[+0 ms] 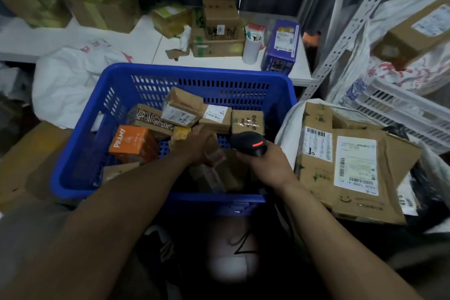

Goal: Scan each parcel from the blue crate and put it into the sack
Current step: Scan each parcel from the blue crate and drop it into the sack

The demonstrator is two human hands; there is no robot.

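2 hands are over the crate (80, 153) right now. Down inside near the front, the left hand (198, 143) has its fingers curled round a small brown parcel (215, 156), though it's blurry so I can't read the grip exactly. Over the crate's right side, the right hand (267, 165) has its fingers wrapped on the black scanner (250, 145), red light showing. More boxes sit in the crate, like an orange box (132, 143) on the left. Just right of it, the sack (287, 124) has labelled flat parcels (353, 165) in its mouth. Behind, the counter (146, 39) carries more boxes.
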